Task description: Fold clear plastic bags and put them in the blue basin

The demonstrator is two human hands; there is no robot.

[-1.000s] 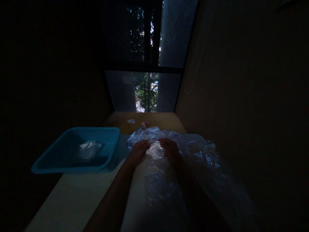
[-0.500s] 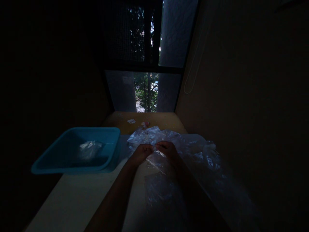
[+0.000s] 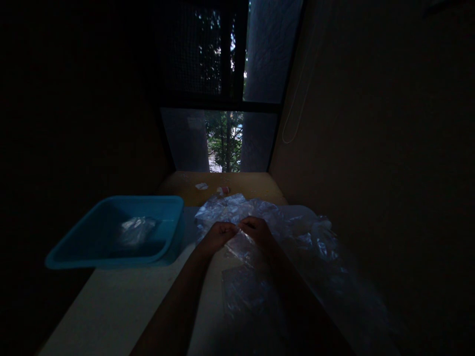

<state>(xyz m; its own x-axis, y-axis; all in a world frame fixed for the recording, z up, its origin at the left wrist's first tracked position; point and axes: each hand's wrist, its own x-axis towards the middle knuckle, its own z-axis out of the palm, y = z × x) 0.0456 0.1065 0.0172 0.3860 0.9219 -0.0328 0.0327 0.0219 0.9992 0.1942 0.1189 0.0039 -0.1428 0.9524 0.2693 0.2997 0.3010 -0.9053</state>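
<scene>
My left hand (image 3: 219,234) and my right hand (image 3: 257,229) meet over the middle of the table, fingertips nearly touching. Both are closed in a pinch on the edge of a clear plastic bag (image 3: 243,245), which hangs down below the fingers. Behind the hands lies a heap of crumpled clear plastic bags (image 3: 230,207), spreading to the right. Another flat clear plastic bag (image 3: 245,291) lies nearer to me, between my forearms. The dim light hides the fine detail at the fingertips.
A blue plastic basin (image 3: 172,247) stands at the left on the white table (image 3: 122,291), with crumpled clear plastic (image 3: 137,228) inside. A white scrap (image 3: 201,186) and a small reddish roll (image 3: 224,190) lie on the yellowish ledge (image 3: 256,184) below the window. A cord loop (image 3: 290,141) hangs at the right wall.
My fingertips have come slightly closer together on the bag's edge. The basin and the heap of plastic stay where they were; the view has shifted very little.
</scene>
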